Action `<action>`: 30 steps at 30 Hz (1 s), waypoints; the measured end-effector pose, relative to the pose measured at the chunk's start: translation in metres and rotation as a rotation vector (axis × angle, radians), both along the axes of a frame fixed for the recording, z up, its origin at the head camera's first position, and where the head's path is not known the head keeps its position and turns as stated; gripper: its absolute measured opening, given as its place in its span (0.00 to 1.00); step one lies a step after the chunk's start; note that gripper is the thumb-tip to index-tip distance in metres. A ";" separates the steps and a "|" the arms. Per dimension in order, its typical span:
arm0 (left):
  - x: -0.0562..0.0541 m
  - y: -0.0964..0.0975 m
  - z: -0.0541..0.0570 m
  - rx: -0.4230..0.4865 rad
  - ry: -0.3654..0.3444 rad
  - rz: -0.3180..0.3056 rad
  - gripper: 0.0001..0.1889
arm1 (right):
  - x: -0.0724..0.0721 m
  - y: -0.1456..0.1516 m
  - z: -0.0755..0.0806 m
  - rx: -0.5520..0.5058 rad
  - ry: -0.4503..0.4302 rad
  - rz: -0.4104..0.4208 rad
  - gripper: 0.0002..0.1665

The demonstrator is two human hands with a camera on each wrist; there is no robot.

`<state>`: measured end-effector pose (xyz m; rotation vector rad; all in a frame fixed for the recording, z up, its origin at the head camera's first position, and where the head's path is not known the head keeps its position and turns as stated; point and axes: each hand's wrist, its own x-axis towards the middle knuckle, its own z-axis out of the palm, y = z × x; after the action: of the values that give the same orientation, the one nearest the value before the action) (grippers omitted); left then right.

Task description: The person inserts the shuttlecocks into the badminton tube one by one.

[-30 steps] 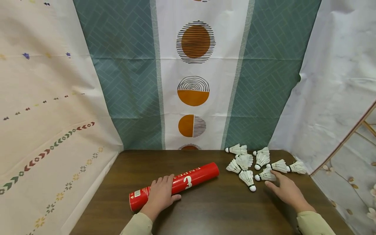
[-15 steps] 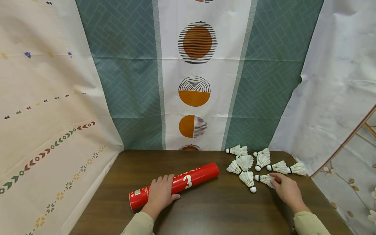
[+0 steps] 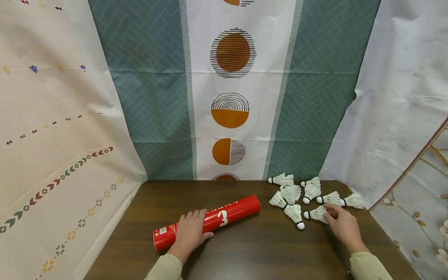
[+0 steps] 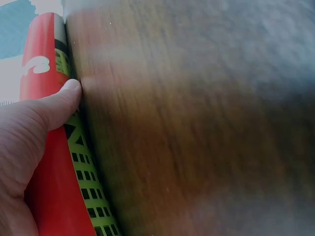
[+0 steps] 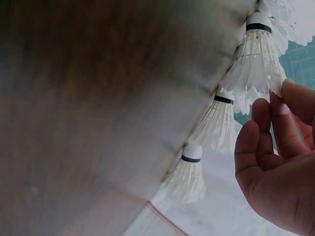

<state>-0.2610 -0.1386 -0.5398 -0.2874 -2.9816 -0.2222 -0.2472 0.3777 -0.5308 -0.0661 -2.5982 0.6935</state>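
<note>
A red shuttlecock tube (image 3: 241,207) with white lettering lies slantwise on the dark wooden table. My left hand (image 3: 190,232) grips it near its left end, fingers over the top and thumb along the near side. In the left wrist view the thumb (image 4: 64,101) reaches across to a green stripe on the tube. Between thumb and forefinger, my right hand (image 3: 344,227) pinches a white shuttlecock (image 3: 315,214) at the rim of its feathers. Its cork, with a black band, points left. The right wrist view shows the fingertips at the feather edge of that shuttlecock (image 5: 253,61).
Several more shuttlecocks (image 3: 294,214) lie loosely grouped at the table's back right, some overlapping. Two (image 3: 352,200) (image 3: 329,198) rest just behind my right hand. Patterned cloths hang at the back (image 3: 157,116) and on both sides of the table (image 3: 252,252).
My right hand has drawn its fingers together and gone from spread over the shuttlecock to pinching its feather rim. The left hand and tube stay put.
</note>
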 end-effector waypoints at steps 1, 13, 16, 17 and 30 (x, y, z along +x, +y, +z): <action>0.000 -0.001 0.000 0.004 -0.003 0.001 0.49 | 0.000 0.000 0.000 -0.010 -0.004 -0.003 0.17; 0.013 -0.014 0.007 0.080 0.075 -0.056 0.48 | 0.003 0.002 0.003 -0.122 -0.058 -0.041 0.21; 0.018 -0.017 0.009 0.067 0.083 -0.093 0.47 | 0.005 0.002 0.006 -0.232 -0.109 -0.060 0.24; 0.020 -0.017 0.010 0.062 0.084 -0.103 0.47 | 0.006 0.002 0.008 -0.278 -0.125 -0.068 0.25; 0.026 -0.021 0.015 0.064 0.128 -0.123 0.46 | 0.017 -0.048 0.044 -0.795 -0.225 0.081 0.33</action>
<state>-0.2353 -0.1596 -0.5249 -0.4598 -2.8277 -0.2999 -0.2301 0.3302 -0.4870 -0.2954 -2.3587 1.7906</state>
